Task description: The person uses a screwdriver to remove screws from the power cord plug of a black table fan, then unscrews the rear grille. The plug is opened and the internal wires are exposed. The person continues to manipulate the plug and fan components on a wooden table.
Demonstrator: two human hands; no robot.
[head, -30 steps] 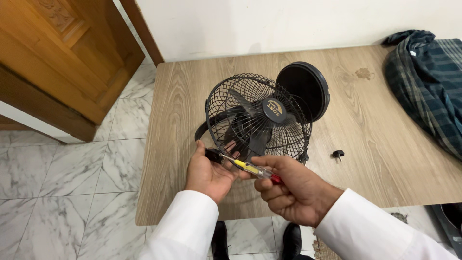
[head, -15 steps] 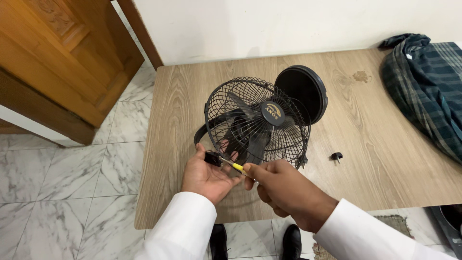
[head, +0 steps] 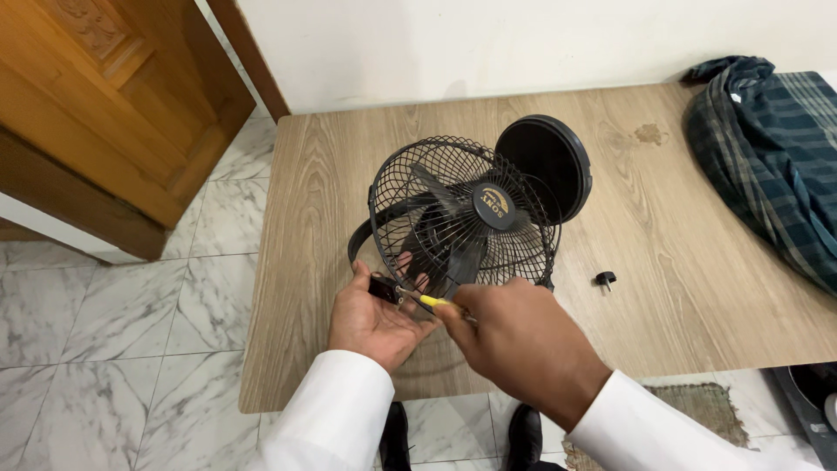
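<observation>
The right hand [head: 523,344] is closed round a screwdriver [head: 430,302], and only its yellow shaft end shows past the knuckles; the handle is buried in the fist. The tool's long axis runs up and to the left from that hand, tip aimed at a small black clip [head: 384,289] sitting just beyond the fingertips. The left hand [head: 375,318] is the nearer of the 2 to that clip: it cups it from below, thumb and fingers pinched on it, pressing it against the bottom rim of the fan [head: 462,218]. So tip and clip meet right between the hands, at the lowest edge of the wire cage. The fan itself lies just above both hands on the wooden table [head: 697,279], tipped with its round black base up behind the cage, dark blades visible through the black wire grille, a round hub badge in the middle. Off to the right of the right hand, well apart, lies a small black screw [head: 604,279], and farther right a folded checked cloth [head: 767,139].
</observation>
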